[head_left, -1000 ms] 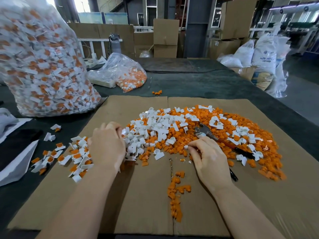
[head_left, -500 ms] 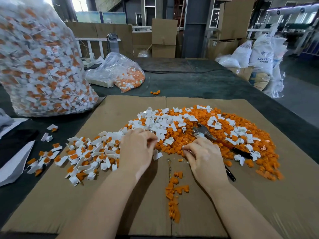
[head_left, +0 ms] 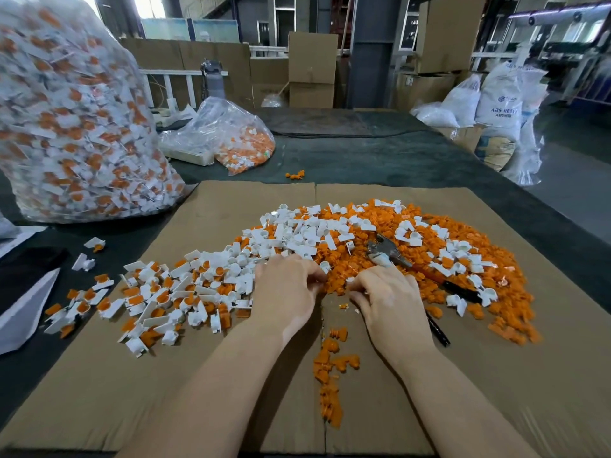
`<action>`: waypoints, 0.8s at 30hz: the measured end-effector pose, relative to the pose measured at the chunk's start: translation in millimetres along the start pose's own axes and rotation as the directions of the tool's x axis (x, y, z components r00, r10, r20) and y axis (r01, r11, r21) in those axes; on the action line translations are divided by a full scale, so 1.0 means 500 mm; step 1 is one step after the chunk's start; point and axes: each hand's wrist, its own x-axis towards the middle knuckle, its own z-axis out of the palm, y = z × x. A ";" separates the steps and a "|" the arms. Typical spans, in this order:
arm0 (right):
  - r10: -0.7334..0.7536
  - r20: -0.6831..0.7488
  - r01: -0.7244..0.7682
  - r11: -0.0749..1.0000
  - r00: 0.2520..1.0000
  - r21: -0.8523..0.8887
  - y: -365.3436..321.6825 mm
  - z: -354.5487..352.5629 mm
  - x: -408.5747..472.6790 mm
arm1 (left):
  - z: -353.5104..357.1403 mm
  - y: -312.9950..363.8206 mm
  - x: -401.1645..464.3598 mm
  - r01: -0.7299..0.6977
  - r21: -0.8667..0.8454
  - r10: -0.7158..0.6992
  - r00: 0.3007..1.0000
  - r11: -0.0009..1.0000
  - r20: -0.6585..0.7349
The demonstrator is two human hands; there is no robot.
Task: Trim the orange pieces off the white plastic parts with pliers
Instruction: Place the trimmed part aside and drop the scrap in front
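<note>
A heap of white plastic parts with orange pieces lies left of centre on the cardboard sheet. Farther back is a mound of white parts on a wide spread of cut orange pieces. The pliers lie on that spread with their handles apart, and one handle runs under my right hand. My left hand is beside it at the pile's near edge. Both hands have curled fingers, fingertips almost meeting. What they hold is hidden.
A big clear bag of untrimmed parts stands at the left, with a smaller bag behind. A line of orange scraps runs along the cardboard seam. Loose parts lie on the dark table at the left. Boxes and sacks stand beyond.
My left hand swept right from the left heap to the centre, dragging untrimmed parts along with it. My right hand stayed put, and the two hands now nearly touch.
</note>
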 end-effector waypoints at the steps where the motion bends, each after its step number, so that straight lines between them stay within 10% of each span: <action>1: 0.004 0.007 -0.004 1.000 1.000 0.006 0.000 -0.001 0.000 | -0.001 -0.001 -0.001 0.006 -0.017 -0.006 1.000 1.000 0.001; 14: -0.004 0.016 0.002 0.996 1.000 0.088 0.002 0.000 0.001 | -0.034 -0.026 -0.006 0.016 -0.015 -0.014 0.988 1.000 0.156; 24: -0.013 -0.047 0.018 0.994 0.999 0.105 -0.001 -0.005 0.000 | -0.024 -0.018 -0.004 -0.111 0.059 0.111 0.994 0.992 -0.013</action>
